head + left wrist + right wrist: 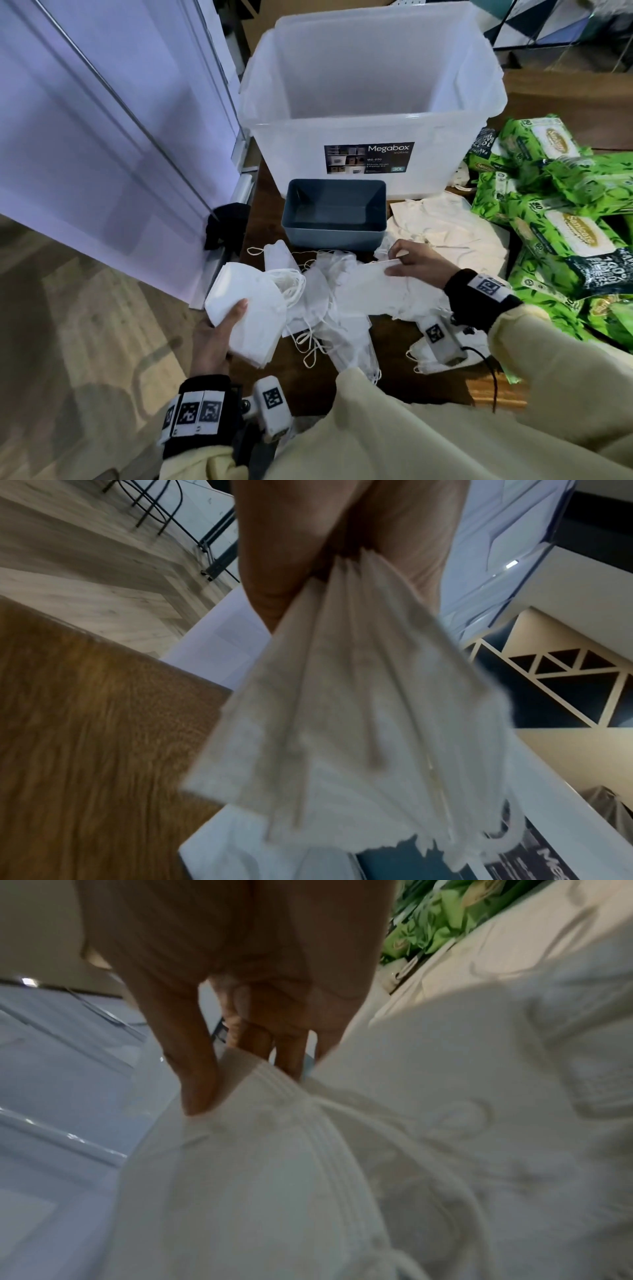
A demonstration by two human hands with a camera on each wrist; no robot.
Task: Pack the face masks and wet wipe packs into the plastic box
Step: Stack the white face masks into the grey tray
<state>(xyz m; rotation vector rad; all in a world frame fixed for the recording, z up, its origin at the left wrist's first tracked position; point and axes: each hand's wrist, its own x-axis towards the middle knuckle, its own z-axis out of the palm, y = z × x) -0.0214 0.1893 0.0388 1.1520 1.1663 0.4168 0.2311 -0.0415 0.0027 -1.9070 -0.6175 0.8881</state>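
Note:
My left hand grips a thick stack of white folded face masks at the table's left edge; the left wrist view shows the stack of masks fanning out below the fingers. My right hand pinches one white mask by its edge above a loose heap of masks; in the right wrist view thumb and fingers clamp that mask. The large clear plastic box stands open behind. Green wet wipe packs are piled on the right.
A small blue-grey bin sits between the mask heap and the clear box. More masks lie to its right. The wooden table ends at my left; a white panel stands there over the floor.

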